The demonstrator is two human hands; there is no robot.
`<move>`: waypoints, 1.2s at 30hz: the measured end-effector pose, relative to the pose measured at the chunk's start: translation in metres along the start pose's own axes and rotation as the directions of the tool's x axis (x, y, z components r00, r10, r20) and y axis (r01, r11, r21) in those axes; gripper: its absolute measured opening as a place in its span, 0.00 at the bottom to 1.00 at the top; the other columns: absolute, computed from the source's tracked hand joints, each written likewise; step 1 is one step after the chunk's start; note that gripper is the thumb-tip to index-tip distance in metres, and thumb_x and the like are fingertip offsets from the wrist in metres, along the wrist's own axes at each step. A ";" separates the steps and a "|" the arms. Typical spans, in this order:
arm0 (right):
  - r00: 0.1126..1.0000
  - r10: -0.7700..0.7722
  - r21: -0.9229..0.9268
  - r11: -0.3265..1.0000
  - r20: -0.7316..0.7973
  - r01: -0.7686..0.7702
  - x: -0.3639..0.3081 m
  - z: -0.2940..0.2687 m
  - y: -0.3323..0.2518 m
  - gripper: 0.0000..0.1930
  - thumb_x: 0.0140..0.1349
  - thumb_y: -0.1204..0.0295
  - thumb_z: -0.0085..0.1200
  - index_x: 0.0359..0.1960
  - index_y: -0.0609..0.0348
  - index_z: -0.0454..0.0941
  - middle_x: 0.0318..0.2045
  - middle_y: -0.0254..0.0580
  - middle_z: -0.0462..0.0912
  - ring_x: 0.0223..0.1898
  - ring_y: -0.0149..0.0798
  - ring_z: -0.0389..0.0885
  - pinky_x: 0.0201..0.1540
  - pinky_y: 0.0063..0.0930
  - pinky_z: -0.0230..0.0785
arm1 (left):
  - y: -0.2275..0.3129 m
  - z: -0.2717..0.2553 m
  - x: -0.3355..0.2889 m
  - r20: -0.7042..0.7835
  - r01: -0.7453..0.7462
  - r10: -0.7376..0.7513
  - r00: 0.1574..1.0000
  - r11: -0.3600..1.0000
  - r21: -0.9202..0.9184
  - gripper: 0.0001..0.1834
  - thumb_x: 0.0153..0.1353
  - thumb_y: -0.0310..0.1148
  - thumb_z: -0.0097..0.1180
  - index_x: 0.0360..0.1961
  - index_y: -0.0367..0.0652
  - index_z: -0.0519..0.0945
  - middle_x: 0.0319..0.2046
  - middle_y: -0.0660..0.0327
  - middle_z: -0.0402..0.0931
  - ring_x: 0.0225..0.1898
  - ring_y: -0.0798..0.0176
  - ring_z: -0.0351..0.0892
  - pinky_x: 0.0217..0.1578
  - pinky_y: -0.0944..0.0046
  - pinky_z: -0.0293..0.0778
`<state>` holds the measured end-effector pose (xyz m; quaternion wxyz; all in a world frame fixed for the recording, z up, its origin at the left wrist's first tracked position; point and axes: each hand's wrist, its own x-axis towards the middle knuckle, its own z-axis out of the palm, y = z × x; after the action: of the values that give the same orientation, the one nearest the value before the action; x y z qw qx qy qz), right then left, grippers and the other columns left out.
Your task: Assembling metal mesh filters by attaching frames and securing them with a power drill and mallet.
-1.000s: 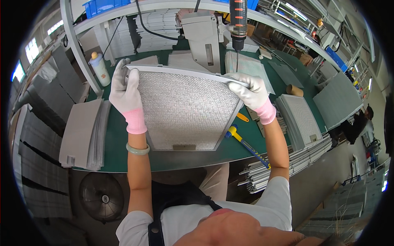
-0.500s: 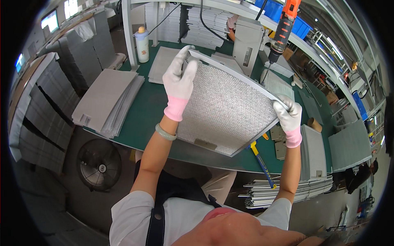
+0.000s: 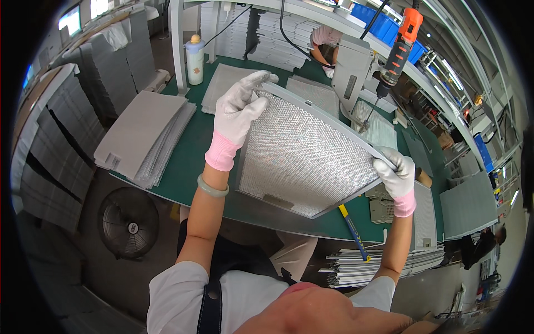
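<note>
A framed metal mesh filter panel is held tilted above the green table, its silvery mesh facing me. My left hand, in a white glove with a pink cuff, grips the upper left corner of its frame. At the right corner my right hand, gloved the same way, is closed on the frame. Along the panel's lower edge sits a small grey-beige plate. The table under the panel is partly hidden by it.
A stack of grey panels lies to the left, near a bottle. An electric screwdriver hangs at the upper right. A hammer lies near the front edge. Across the table, another person's arm shows.
The panel has tipped slightly, its lower edge dropping a little, and my left hand has shifted left and down. The other person's arm has come further into view.
</note>
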<state>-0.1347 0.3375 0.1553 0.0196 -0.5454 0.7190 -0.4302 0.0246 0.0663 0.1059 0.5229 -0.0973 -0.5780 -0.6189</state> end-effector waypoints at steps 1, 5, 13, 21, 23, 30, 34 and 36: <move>0.994 0.073 -0.064 0.996 0.082 -0.068 0.003 -0.012 -0.010 0.15 0.54 0.66 0.58 0.33 0.68 0.76 0.23 0.33 0.75 0.27 0.20 0.70 0.31 0.16 0.62 | 0.000 0.006 0.002 0.000 0.011 -0.011 1.000 1.000 0.019 0.23 0.52 0.18 0.47 0.53 0.32 0.66 0.49 0.60 0.70 0.26 0.81 0.59 0.32 0.81 0.61; 0.858 -0.264 -0.347 0.831 0.440 0.434 0.047 -0.014 -0.038 0.15 0.55 0.62 0.49 0.37 0.60 0.68 0.28 0.51 0.74 0.30 0.55 0.73 0.32 0.42 0.64 | 0.004 0.012 -0.003 -0.039 -0.071 0.082 0.996 0.972 0.224 0.24 0.52 0.20 0.46 0.53 0.31 0.66 0.50 0.60 0.69 0.25 0.81 0.58 0.30 0.82 0.59; 0.850 -0.079 -0.300 0.915 0.521 0.269 0.071 0.005 -0.046 0.13 0.52 0.66 0.50 0.27 0.65 0.65 0.22 0.52 0.72 0.28 0.51 0.74 0.30 0.39 0.63 | -0.002 0.017 -0.011 -0.053 -0.111 0.119 0.992 0.985 0.134 0.25 0.51 0.15 0.38 0.55 0.30 0.62 0.53 0.54 0.64 0.47 0.68 0.66 0.48 0.72 0.61; 0.840 -0.077 -0.447 0.819 0.538 0.360 0.084 0.037 -0.062 0.17 0.55 0.66 0.48 0.42 0.64 0.66 0.27 0.55 0.76 0.31 0.53 0.77 0.34 0.39 0.67 | -0.009 -0.008 -0.004 -0.040 -0.096 0.100 0.994 0.991 0.092 0.23 0.53 0.15 0.42 0.52 0.35 0.66 0.51 0.54 0.66 0.48 0.67 0.66 0.50 0.69 0.61; 0.816 -0.047 -0.461 0.806 0.576 0.372 0.087 0.035 -0.064 0.19 0.55 0.64 0.49 0.43 0.63 0.65 0.27 0.55 0.76 0.32 0.52 0.77 0.35 0.38 0.67 | -0.015 -0.019 -0.005 -0.034 -0.094 0.094 0.995 0.995 0.019 0.22 0.53 0.16 0.43 0.52 0.35 0.67 0.51 0.54 0.67 0.49 0.66 0.66 0.51 0.68 0.61; 0.787 -0.004 -0.312 0.917 0.617 0.249 0.090 0.030 -0.070 0.15 0.55 0.62 0.47 0.32 0.66 0.67 0.25 0.52 0.76 0.31 0.50 0.77 0.34 0.40 0.67 | -0.017 -0.012 -0.008 -0.101 -0.015 0.010 0.995 0.999 -0.050 0.20 0.53 0.18 0.48 0.50 0.34 0.68 0.49 0.52 0.69 0.47 0.66 0.69 0.51 0.66 0.62; 0.824 -0.089 -0.506 0.751 0.559 0.424 0.088 0.048 -0.073 0.11 0.55 0.67 0.44 0.32 0.64 0.66 0.21 0.54 0.75 0.29 0.55 0.75 0.33 0.44 0.66 | -0.016 -0.012 -0.010 -0.130 -0.004 -0.001 0.991 0.999 -0.039 0.21 0.51 0.18 0.50 0.50 0.33 0.68 0.47 0.53 0.70 0.39 0.72 0.69 0.45 0.72 0.64; 0.732 0.088 -0.365 0.903 0.676 0.228 0.094 0.037 -0.093 0.11 0.56 0.67 0.44 0.33 0.63 0.65 0.22 0.54 0.75 0.29 0.55 0.75 0.32 0.44 0.65 | -0.005 -0.009 -0.011 -0.144 0.029 -0.031 0.989 0.999 -0.014 0.21 0.49 0.15 0.49 0.47 0.32 0.69 0.45 0.54 0.72 0.26 0.79 0.64 0.34 0.79 0.63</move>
<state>-0.0829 0.2367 0.2333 0.1446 -0.6824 0.7157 -0.0352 0.0297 0.0639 0.0921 0.5533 -0.0469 -0.5365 -0.6355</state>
